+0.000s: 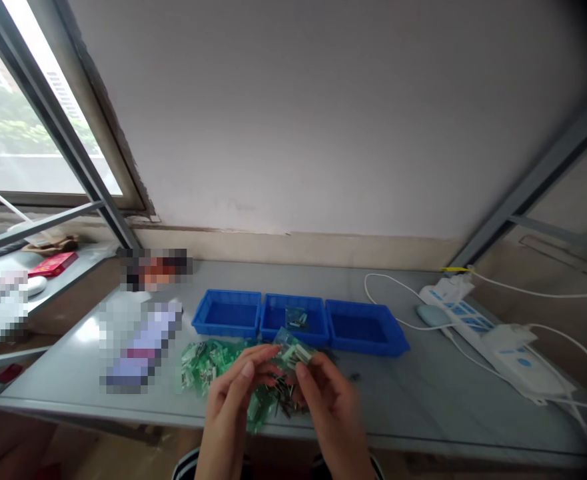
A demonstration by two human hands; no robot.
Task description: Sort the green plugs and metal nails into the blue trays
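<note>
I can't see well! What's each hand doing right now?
Left hand: shut on the small clear bag, pinching its left side.
Right hand: shut on the same bag, pinching its right side.

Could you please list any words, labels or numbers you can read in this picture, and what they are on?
None can be read.
Red box: print too small.
Power strip: blue marks, no legible text.
Small clear packet in both hands: blurred.
</note>
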